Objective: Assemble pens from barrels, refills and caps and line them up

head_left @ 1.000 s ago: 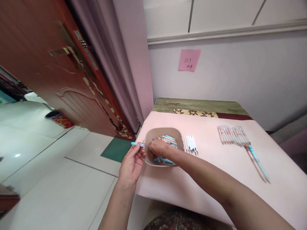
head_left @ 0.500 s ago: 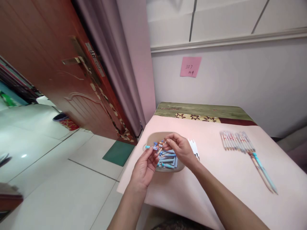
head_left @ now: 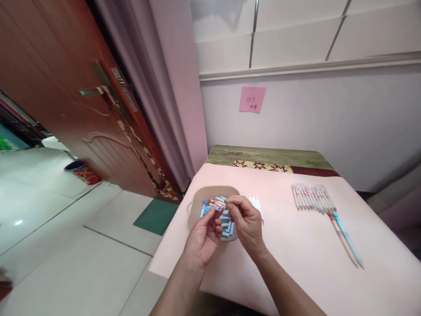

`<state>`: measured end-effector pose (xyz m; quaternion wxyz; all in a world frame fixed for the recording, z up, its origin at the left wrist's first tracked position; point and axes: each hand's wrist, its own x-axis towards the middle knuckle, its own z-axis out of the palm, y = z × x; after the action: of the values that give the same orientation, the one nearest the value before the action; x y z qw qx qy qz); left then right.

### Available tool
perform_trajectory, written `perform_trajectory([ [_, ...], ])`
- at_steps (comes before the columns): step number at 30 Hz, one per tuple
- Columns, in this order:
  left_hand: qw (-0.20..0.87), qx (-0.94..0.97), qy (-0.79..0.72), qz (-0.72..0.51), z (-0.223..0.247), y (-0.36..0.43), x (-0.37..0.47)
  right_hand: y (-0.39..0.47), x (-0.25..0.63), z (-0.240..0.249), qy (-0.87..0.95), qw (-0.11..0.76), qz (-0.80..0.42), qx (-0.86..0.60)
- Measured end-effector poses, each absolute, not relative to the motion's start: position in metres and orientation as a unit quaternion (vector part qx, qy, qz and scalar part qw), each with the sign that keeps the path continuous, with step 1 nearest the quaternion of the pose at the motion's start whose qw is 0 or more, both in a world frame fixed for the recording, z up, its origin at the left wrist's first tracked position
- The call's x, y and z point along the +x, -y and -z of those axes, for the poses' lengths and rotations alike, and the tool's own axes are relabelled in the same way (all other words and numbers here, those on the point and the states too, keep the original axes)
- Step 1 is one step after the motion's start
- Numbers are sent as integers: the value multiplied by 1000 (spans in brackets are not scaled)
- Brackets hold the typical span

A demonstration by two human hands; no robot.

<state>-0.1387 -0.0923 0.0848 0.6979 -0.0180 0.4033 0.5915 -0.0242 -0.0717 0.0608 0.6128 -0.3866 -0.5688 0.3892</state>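
Note:
A beige bin (head_left: 197, 197) on the pink-covered table holds many blue, turquoise and orange pen parts (head_left: 225, 224). Over it, my left hand (head_left: 206, 237) pinches a small light-blue pen part (head_left: 217, 207) between thumb and fingers. Close beside it, my right hand (head_left: 245, 219) has thumb and forefinger pressed together at the end of that part; anything between them is too small to make out. White refills (head_left: 255, 206) lie right of the bin, partly behind my right hand.
A row of assembled pens (head_left: 314, 197) lies on the right of the table (head_left: 296, 263), with two pens (head_left: 347, 241) slanting below it. A pink note (head_left: 252, 99) is on the wall. A wooden door (head_left: 66, 87) stands left.
My hands have come closer together, with the blue part turned toward my right fingertips. The view has shifted, so the table and pens appear further left.

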Motion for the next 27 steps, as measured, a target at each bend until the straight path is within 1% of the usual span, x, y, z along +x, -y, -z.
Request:
perform_trajectory([
  [7, 712, -19, -384, -587, -90, 93, -122, 77, -13, -64, 608, 625, -328, -362],
  [9, 720, -16, -374, -584, -90, 95, -118, 80, -9, -64, 611, 623, -330, -359],
  [11, 728, -9, -361, -582, -90, 97, -114, 82, -7, -66, 597, 617, -368, -356],
  [15, 736, -14, -346, -582, -94, 96, -113, 84, -3, -72, 517, 589, -507, -358],
  [17, 734, -40, -334, -590, -98, 93, -119, 81, 5, -73, 485, 594, -524, -370],
  [20, 699, -83, -313, -637, -102, 90, -135, 73, 26, -69, 462, 621, -470, -424],
  [22, 690, -85, -316, -646, -103, 91, -146, 66, 43, -60, 466, 617, -418, -477],
  [25, 680, -78, -333, -649, -102, 95, -162, 59, 58, -48, 504, 572, -357, -540],
  [27, 644, -83, -344, -678, -103, 98, -173, 56, 55, -45, 549, 538, -325, -552],
])
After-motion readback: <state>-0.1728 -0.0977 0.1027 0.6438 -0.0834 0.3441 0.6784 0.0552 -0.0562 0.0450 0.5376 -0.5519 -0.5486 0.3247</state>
